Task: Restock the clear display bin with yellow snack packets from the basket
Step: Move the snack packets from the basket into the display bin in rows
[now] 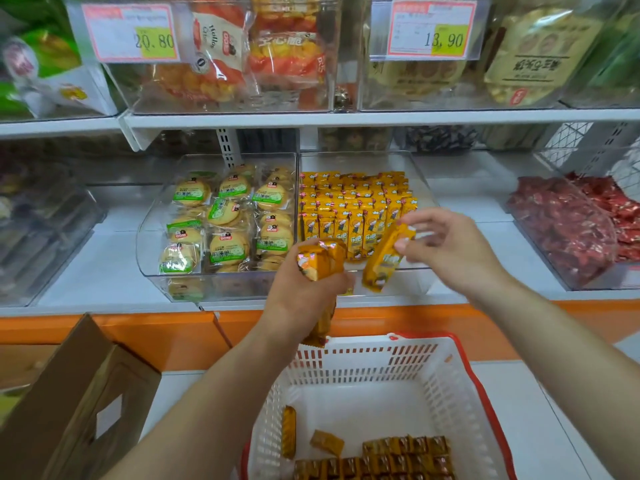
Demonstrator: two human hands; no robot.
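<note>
White shelf [104, 271], clear display bin [420, 188], cookie bin [149, 237], red-packet bin [554, 271]

Glossy yellow foil-like snack packets [356, 216], clear smooth plastic display bin [424, 188], white perforated plastic basket [446, 386] with red rim, matt brown cardboard box [79, 403], shiny clear cookie wrappers [228, 216], smooth white shelf [104, 265] with glossy orange edge

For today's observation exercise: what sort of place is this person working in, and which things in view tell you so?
Most likely a shop's snack aisle. Price tags hang on the shelves, clear display bins hold wrapped snacks, and a white shopping basket with yellow packets sits below the hands.
</note>
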